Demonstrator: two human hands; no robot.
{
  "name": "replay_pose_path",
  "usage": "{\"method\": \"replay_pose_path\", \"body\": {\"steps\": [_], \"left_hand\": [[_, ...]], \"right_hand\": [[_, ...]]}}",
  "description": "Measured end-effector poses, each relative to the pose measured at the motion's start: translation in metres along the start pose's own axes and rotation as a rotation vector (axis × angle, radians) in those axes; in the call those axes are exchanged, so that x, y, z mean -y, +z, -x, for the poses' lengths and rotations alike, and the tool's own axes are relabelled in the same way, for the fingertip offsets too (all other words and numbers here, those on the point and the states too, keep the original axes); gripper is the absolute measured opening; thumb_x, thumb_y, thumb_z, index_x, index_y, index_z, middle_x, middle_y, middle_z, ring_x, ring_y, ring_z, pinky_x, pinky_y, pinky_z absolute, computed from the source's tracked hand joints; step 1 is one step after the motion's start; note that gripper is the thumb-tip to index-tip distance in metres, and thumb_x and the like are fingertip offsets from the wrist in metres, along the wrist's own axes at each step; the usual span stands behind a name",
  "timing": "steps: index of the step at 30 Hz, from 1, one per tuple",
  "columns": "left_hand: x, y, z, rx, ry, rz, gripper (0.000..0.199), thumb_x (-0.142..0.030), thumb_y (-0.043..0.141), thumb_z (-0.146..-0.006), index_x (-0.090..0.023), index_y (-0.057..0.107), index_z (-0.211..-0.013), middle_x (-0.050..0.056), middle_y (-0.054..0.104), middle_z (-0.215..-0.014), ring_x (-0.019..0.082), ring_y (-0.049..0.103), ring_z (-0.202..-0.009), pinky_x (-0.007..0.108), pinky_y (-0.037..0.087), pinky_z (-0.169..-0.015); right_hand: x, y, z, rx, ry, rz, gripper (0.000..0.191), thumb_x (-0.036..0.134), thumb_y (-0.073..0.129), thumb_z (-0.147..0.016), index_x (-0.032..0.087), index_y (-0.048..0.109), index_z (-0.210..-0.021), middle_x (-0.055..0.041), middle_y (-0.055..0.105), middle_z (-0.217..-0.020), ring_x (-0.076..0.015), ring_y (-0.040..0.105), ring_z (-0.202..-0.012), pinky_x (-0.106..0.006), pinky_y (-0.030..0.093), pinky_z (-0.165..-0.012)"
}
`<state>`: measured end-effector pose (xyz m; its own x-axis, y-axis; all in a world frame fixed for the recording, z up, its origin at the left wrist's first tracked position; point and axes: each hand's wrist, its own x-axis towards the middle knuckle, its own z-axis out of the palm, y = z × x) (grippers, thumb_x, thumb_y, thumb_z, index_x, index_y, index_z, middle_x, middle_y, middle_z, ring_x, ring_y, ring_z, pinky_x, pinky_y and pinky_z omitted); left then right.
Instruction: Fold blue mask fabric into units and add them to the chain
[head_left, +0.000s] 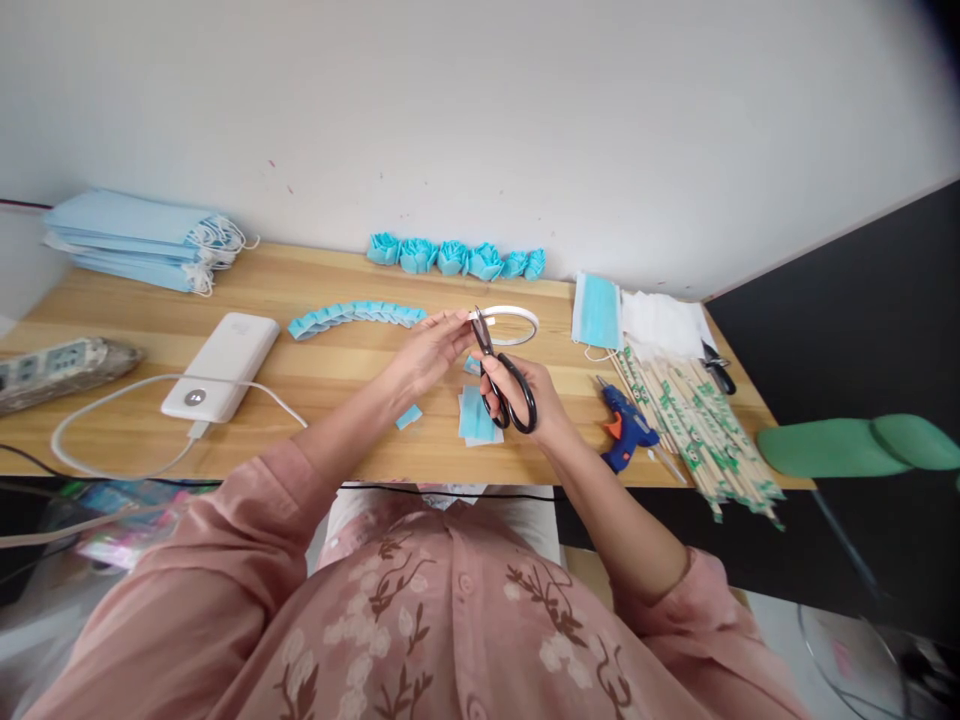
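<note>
My right hand (pixel 534 385) has its fingers in the handles of black-handled scissors (pixel 486 345), whose blades point away from me. Between thumb and fingertips, my left hand (pixel 431 350) pinches the end of a narrow white tape (pixel 537 328), a thin ring-shaped roll, right by the scissor tips. Whether the blades touch the tape I cannot tell. Below the hands lie light blue rectangular pieces (pixel 478 420) and one small blue scrap (pixel 409 417). A curved strip of overlapping folded blue pieces (pixel 356 317) rests left of my left hand.
Several blue fabric-like roses (pixel 453 258) line the wall. A mask stack (pixel 135 235), white power bank (pixel 225 365) with cable, and power strip (pixel 64 368) are left. Right: a mask (pixel 597 312), blue glue gun (pixel 628 425), wrapped chopsticks (pixel 712 435), green bottle (pixel 832 447).
</note>
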<state>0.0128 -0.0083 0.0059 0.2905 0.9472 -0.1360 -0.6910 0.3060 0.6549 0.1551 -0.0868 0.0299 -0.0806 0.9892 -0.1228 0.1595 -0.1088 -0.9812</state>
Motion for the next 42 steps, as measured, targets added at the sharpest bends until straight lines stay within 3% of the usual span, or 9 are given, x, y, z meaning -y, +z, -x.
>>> {"method": "replay_pose_path", "body": {"steps": [19, 22, 26, 31, 36, 42], "left_hand": [[-0.001, 0.001, 0.001, 0.033, -0.010, 0.033, 0.017, -0.012, 0.077, -0.080, -0.013, 0.067, -0.066, 0.001, 0.071, -0.075, 0.012, 0.069, -0.078, 0.028, 0.053, -0.089], [-0.001, 0.001, 0.000, 0.035, -0.006, 0.001, 0.016, -0.013, 0.077, -0.080, -0.013, 0.068, -0.068, 0.001, 0.070, -0.075, 0.011, 0.068, -0.078, 0.028, 0.053, -0.091], [-0.002, 0.003, 0.002, 0.041, 0.011, -0.057, 0.015, -0.016, 0.077, -0.082, -0.013, 0.069, -0.069, 0.002, 0.070, -0.076, 0.012, 0.068, -0.078, 0.029, 0.051, -0.094], [-0.004, 0.004, 0.003, 0.087, 0.163, -0.148, 0.017, -0.023, 0.081, -0.078, -0.015, 0.068, -0.070, -0.001, 0.065, -0.076, 0.011, 0.064, -0.079, 0.027, 0.049, -0.092], [-0.008, 0.003, 0.005, 0.146, 0.264, -0.278, 0.027, -0.036, 0.085, -0.074, -0.018, 0.065, -0.070, 0.000, 0.058, -0.081, 0.014, 0.059, -0.085, 0.026, 0.048, -0.088], [-0.011, 0.002, 0.008, 0.137, 0.377, -0.431, 0.026, -0.040, 0.079, -0.079, -0.020, 0.064, -0.070, 0.002, 0.057, -0.087, 0.015, 0.056, -0.088, 0.024, 0.045, -0.087]], "right_hand": [[0.000, 0.001, -0.003, -0.043, -0.020, 0.070, 0.043, 0.062, 0.063, -0.084, 0.019, 0.064, -0.075, 0.0038, 0.053, -0.057, -0.0080, 0.047, -0.040, -0.023, 0.036, -0.039], [0.002, 0.004, -0.001, -0.054, -0.022, 0.041, 0.042, 0.060, 0.066, -0.082, 0.018, 0.069, -0.087, 0.0062, 0.049, -0.055, -0.0075, 0.045, -0.040, -0.023, 0.042, -0.041], [0.002, 0.010, 0.002, -0.079, -0.038, -0.010, 0.047, 0.065, 0.066, -0.080, 0.018, 0.069, -0.086, 0.0079, 0.043, -0.052, -0.0074, 0.042, -0.040, -0.026, 0.053, -0.047], [-0.006, 0.009, 0.002, 0.017, -0.073, -0.115, 0.059, 0.074, 0.062, -0.079, 0.020, 0.069, -0.105, 0.0079, 0.043, -0.060, -0.0069, 0.039, -0.047, -0.029, 0.058, -0.062], [-0.013, 0.002, -0.002, 0.113, -0.186, -0.089, 0.067, 0.080, 0.056, -0.079, 0.024, 0.064, -0.114, 0.0031, 0.051, -0.076, -0.0116, 0.051, -0.065, -0.033, 0.057, -0.081], [-0.011, 0.008, 0.000, 0.051, -0.203, -0.056, 0.065, 0.078, 0.054, -0.082, 0.024, 0.064, -0.117, 0.0023, 0.049, -0.075, -0.0138, 0.050, -0.067, -0.032, 0.054, -0.077]]}}
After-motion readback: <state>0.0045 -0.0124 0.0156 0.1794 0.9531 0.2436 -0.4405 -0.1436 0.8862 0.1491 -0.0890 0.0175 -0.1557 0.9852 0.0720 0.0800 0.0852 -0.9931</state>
